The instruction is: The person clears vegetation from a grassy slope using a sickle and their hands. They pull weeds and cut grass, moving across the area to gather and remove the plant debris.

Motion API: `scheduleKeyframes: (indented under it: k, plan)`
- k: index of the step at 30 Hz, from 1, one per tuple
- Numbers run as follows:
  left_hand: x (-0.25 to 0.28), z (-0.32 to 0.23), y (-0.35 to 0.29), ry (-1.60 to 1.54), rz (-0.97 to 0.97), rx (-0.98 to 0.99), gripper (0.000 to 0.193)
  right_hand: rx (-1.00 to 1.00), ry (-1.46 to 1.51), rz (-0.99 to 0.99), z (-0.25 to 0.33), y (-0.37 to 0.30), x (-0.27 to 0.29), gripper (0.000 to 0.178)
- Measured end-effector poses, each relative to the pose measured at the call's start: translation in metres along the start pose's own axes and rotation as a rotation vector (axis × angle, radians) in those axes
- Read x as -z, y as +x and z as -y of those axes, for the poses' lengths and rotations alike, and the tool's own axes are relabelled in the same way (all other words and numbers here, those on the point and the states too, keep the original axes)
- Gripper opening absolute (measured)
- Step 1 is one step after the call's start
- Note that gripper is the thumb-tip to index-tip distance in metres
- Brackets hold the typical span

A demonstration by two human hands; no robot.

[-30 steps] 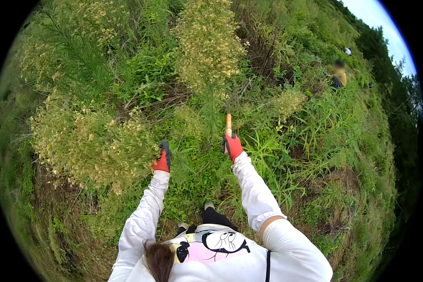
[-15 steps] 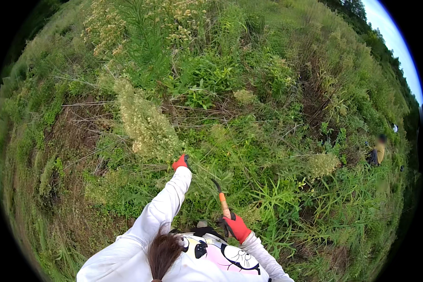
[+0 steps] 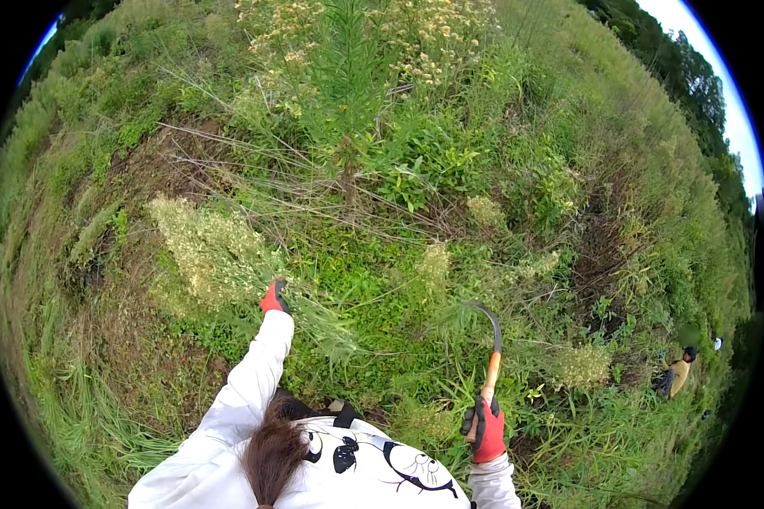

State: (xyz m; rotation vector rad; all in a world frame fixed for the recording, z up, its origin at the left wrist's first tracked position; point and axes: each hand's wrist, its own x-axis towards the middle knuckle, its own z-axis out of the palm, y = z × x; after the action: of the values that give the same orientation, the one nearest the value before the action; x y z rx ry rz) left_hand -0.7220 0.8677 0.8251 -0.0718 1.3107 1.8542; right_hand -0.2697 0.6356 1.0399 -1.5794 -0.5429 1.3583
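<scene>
My left hand (image 3: 275,297), in a red and black work glove, is closed round the stem of a bushy weed. Pale, fluffy seed heads (image 3: 208,250) of this weed spread out to the left, and its leafy end (image 3: 327,327) trails to the right of the fist. My right hand (image 3: 486,427), gloved alike, grips the wooden handle of a sickle (image 3: 494,339). Orange marks the upper handle, and the dark curved blade points up and bends left over low green plants. The blade is apart from the held weed.
Tall flowering weeds (image 3: 437,34) rise ahead, with dry stalks (image 3: 255,161) lying across the slope. Bare brown soil (image 3: 157,161) shows at the left. Another person (image 3: 677,373) in a tan top is at the far right. Dark trees (image 3: 688,76) line the upper right.
My left hand has moved left with the weed, whose seed heads have swung lower and left. The sickle has moved right with my right hand, and its whole blade now shows.
</scene>
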Motion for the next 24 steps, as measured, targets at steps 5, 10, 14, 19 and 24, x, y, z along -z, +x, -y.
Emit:
scheduleKeyframes:
  k: [5, 10, 14, 19, 24]
  plan:
    - [-0.004, -0.067, -0.006, -0.020, -0.182, -0.206, 0.080, 0.265, 0.156, 0.136, 0.027, 0.176, -0.117, 0.019]
    - [0.027, -0.114, 0.035, -0.121, -0.135, -0.454, 0.042, 0.496, 0.132, 0.221, 0.102, 0.271, -0.270, 0.019]
    - [0.040, -0.144, 0.044, -0.274, -0.066, -0.340, 0.038, 0.576, 0.129, 0.187, 0.157, 0.341, -0.358, 0.020]
    - [0.058, -0.154, 0.054, -0.177, -0.131, -0.503, 0.033, 0.532, 0.117, 0.198, 0.197, 0.401, -0.469, 0.025]
    - [0.090, -0.170, 0.086, -0.219, -0.371, -0.425, 0.055, 0.684, -0.639, 0.257, 0.159, 0.342, -0.598, 0.045]
